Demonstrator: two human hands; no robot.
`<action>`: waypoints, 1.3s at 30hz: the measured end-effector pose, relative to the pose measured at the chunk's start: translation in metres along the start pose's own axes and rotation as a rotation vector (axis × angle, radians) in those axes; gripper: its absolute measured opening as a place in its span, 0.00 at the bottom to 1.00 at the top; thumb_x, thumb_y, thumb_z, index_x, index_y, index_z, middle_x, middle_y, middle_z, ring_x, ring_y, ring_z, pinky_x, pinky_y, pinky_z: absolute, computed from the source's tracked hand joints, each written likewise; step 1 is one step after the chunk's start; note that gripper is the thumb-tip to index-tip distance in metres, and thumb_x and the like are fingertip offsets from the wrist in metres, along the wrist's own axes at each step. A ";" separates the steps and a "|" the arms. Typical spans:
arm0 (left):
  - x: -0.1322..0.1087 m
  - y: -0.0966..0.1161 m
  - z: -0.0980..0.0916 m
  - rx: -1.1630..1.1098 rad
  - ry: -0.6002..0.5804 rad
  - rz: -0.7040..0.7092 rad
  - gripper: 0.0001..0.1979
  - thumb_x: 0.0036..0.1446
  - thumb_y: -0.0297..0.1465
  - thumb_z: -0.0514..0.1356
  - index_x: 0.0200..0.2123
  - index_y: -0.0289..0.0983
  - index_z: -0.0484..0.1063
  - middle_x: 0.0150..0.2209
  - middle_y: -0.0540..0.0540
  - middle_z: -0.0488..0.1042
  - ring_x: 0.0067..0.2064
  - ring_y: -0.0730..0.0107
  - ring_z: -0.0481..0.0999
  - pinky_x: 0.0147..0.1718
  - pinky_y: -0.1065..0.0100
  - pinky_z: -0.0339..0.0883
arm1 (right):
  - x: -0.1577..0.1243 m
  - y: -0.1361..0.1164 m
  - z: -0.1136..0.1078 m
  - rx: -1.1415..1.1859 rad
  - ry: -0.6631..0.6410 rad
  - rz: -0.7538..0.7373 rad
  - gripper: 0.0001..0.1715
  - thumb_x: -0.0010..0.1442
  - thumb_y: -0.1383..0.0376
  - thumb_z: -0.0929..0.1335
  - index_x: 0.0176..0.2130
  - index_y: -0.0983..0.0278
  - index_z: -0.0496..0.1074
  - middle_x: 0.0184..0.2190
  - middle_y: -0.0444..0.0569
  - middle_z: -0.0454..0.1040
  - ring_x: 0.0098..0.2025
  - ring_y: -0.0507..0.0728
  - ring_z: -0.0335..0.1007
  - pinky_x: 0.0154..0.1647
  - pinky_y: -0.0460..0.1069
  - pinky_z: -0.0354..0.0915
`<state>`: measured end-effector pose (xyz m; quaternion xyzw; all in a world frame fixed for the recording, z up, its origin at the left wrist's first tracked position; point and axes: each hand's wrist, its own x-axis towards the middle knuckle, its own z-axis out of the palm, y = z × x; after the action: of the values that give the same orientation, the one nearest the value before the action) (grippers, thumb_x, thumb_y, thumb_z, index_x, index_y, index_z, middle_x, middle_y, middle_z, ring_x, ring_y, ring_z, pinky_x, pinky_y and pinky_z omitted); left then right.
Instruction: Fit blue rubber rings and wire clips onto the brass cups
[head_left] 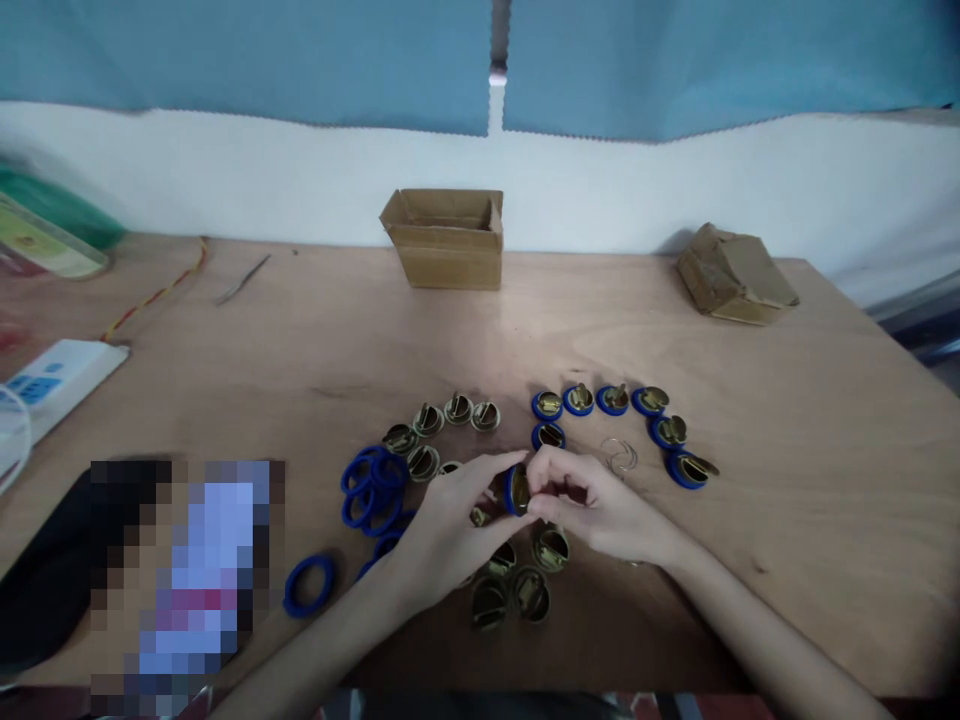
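Near the middle of the head view, a round brass-coloured metal piece with a blue ring (514, 490) about its rim is held on edge above the table. My left hand (454, 515) grips it from the left, between thumb and fingers. From the right, the fingertips of my right hand (592, 505) pinch at its metal face; what exactly they grip is hidden. Plain round metal pieces (532, 594) without blue rings lie below and to the left of my hands. Loose blue rings (373, 488) form a pile left of my left hand, with a single blue ring (308, 585) nearer the front.
Several blue-rimmed metal pieces (613, 399) curve along the right, near thin wire rings (619, 455). Behind stand an open cardboard box (450, 262) and a crumpled one (735, 275). Tweezers (244, 280), a white power strip (71, 375) and a pixelated phone-like object (199, 580) lie left.
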<state>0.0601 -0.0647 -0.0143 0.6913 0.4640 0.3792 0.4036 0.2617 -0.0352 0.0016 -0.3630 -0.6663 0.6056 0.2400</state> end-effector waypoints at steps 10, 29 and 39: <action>-0.001 0.001 -0.002 0.117 0.011 0.123 0.19 0.57 0.27 0.67 0.52 0.40 0.72 0.46 0.45 0.83 0.44 0.63 0.84 0.44 0.65 0.78 | -0.005 -0.010 0.001 -0.369 0.072 -0.165 0.07 0.66 0.68 0.66 0.33 0.61 0.65 0.27 0.40 0.67 0.25 0.50 0.60 0.25 0.45 0.57; -0.003 -0.012 -0.009 0.194 0.028 0.544 0.21 0.59 0.16 0.58 0.54 0.35 0.66 0.51 0.34 0.80 0.55 0.59 0.81 0.52 0.60 0.78 | -0.008 0.001 0.020 -1.073 0.228 -0.702 0.16 0.70 0.74 0.60 0.35 0.65 0.74 0.31 0.53 0.79 0.31 0.57 0.74 0.35 0.53 0.72; -0.003 -0.017 -0.011 0.172 0.016 0.572 0.23 0.58 0.13 0.58 0.55 0.34 0.66 0.56 0.31 0.78 0.59 0.57 0.78 0.55 0.58 0.76 | -0.008 0.003 0.020 -1.022 0.223 -0.686 0.12 0.70 0.74 0.62 0.38 0.65 0.74 0.32 0.51 0.78 0.30 0.56 0.72 0.34 0.52 0.71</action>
<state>0.0440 -0.0612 -0.0258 0.8226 0.2840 0.4424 0.2166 0.2515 -0.0541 -0.0036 -0.2583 -0.9213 0.0573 0.2849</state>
